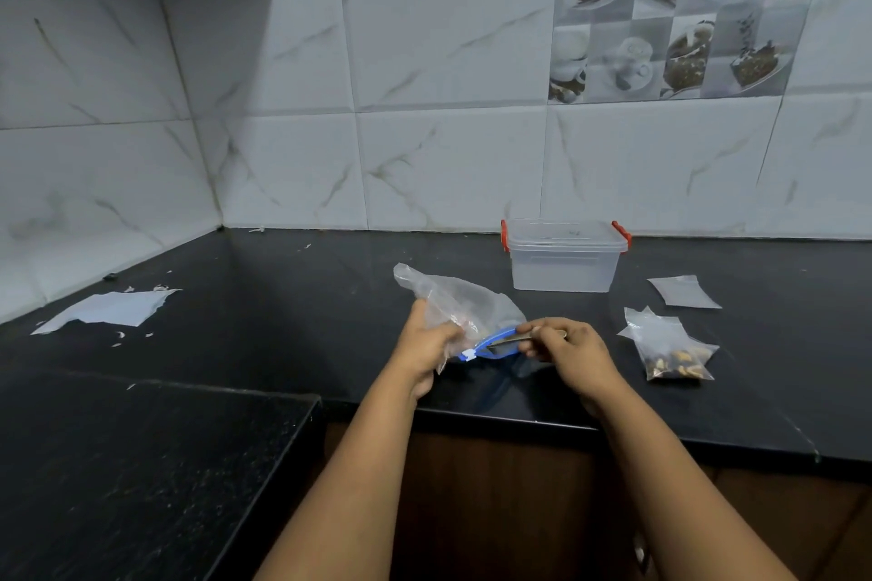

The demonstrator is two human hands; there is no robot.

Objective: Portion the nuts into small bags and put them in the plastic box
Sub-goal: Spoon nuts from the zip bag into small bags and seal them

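The large zip bag (465, 307) is gripped at its left side by the left hand (427, 344), whose fingers are curled into the crumpled plastic, while the blue zip rim (493, 341) at the bag's mouth is pinched between the thumb and fingertips of the right hand (564, 347). The bag is held just above the black counter (283, 297), in front of the clear plastic box (564, 257), whose lid is on with its red clips at the sides. The white slider (468, 355) is seen at the left end of the rim, and the mouth appears partly parted; whether it is being opened or closed cannot be told. The step in hand is judged to be work on the mouth of the bag. It is done well if the rim is kept taut between the two hands and level, so that nothing is spilled; what remains inside is blurred. To the right, a small bag with nuts (672, 351) lies on the counter, and an empty small bag (684, 292) lies flat beyond it, near the box. Torn paper (111, 309) lies well apart at the left. The box lid is yet to be removed before any small bag can be put in.
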